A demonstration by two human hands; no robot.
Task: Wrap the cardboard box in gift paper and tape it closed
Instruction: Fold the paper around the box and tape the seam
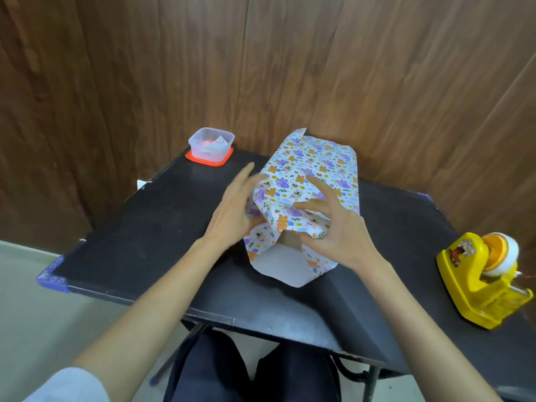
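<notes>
Quick tally, then: one black-topped table [145, 242], and on it one cardboard box [288, 240], just a sliver of it showing. One sheet of gift paper [313, 172] goes around that box. Two hands are in play: one left hand [232, 216], one right hand [339, 239]. Off to the right there's one yellow tape dispenser [475, 288], carrying one roll of tape [501, 250]. At the far corner sits one clear plastic container [211, 143] on one red lid [208, 162]. Inside it are a few small bits, maybe two or three, too hazy through the plastic to count. Two legs [208, 369] in dark trousers show below the table edge.
</notes>
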